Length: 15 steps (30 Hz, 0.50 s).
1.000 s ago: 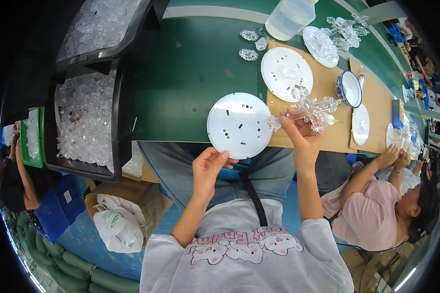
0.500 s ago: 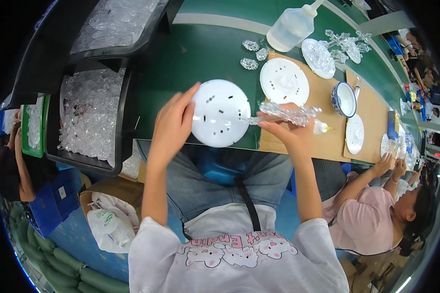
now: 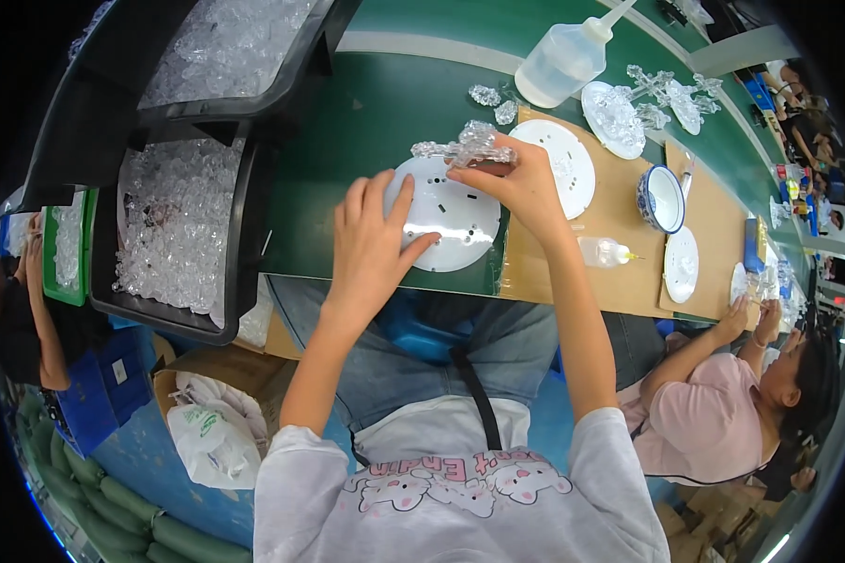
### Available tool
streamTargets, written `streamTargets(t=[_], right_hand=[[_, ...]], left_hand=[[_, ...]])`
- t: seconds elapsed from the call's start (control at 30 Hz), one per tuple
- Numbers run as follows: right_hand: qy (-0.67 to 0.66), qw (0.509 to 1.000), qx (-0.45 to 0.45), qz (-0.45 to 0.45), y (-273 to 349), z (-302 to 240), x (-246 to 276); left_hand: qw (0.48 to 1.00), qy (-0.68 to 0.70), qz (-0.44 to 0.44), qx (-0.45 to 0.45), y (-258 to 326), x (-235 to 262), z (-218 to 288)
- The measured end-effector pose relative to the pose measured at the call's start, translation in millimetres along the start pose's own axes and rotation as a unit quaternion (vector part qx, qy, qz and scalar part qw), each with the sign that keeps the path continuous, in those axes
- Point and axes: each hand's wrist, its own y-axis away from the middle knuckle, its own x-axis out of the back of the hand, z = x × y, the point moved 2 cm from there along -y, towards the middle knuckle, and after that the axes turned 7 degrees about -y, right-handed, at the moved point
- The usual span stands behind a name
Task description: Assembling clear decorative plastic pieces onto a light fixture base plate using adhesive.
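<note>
Your left hand (image 3: 371, 239) lies flat, fingers spread, on the white disc (image 3: 446, 214); your right hand (image 3: 521, 183) pinches a clear crystal piece (image 3: 465, 148) just above the disc's far edge.

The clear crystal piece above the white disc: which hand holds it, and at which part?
The right hand pinches the clear crystal piece at its right end. The left hand holds nothing; it presses flat on the white disc.

Hands (image 3: 376, 246) on white disc (image 3: 444, 214), clear crystal piece (image 3: 465, 147)
</note>
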Motion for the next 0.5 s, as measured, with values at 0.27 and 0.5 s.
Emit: streamTargets(t=[0.27, 0.5], right_hand=[[0.006, 0.999, 0.000, -0.046, -7, -1, -7], [0.028, 0.999, 0.014, -0.007, -4, 1, -10]], left_hand=[[0.998, -0.016, -0.014, -0.051, 4, -5, -15], [0.998, -0.005, -0.011, -0.054, 6, -8, -15]])
